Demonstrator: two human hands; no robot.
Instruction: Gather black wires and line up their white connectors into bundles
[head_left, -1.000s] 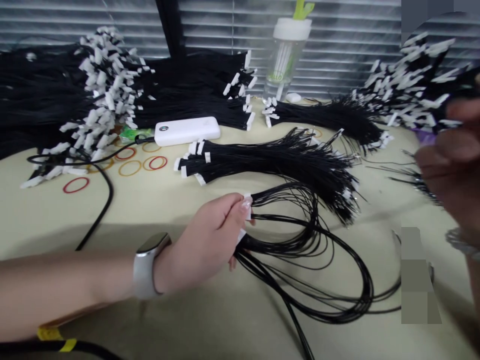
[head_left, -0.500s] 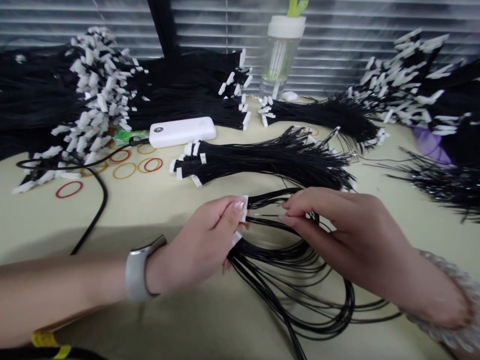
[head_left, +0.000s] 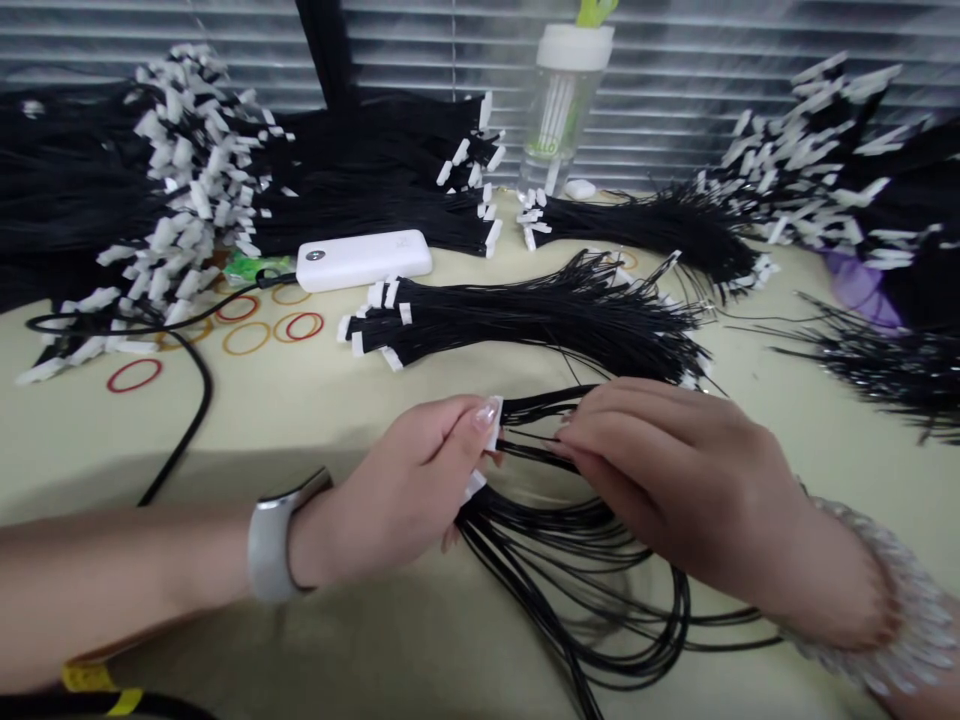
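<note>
1. Head view, near centre: a white connector (head_left: 493,425) is pinched between thumb and forefinger of the left hand (head_left: 409,480).
2. Just to its right, the fingertips of the right hand (head_left: 675,480) are pressed together on one strand of the loose black wires (head_left: 600,570), which are looped on the desk (head_left: 337,420) beneath both hands.
3. Farther back lie a wire bundle (head_left: 525,320), a white power bank (head_left: 364,260), rubber bands (head_left: 135,375) at the left and a clear bottle (head_left: 566,100).
4. Heaped bundles (head_left: 172,190) are seen far left and far right, so much seems done. The held set looks unfinished, with strands left loose.
</note>
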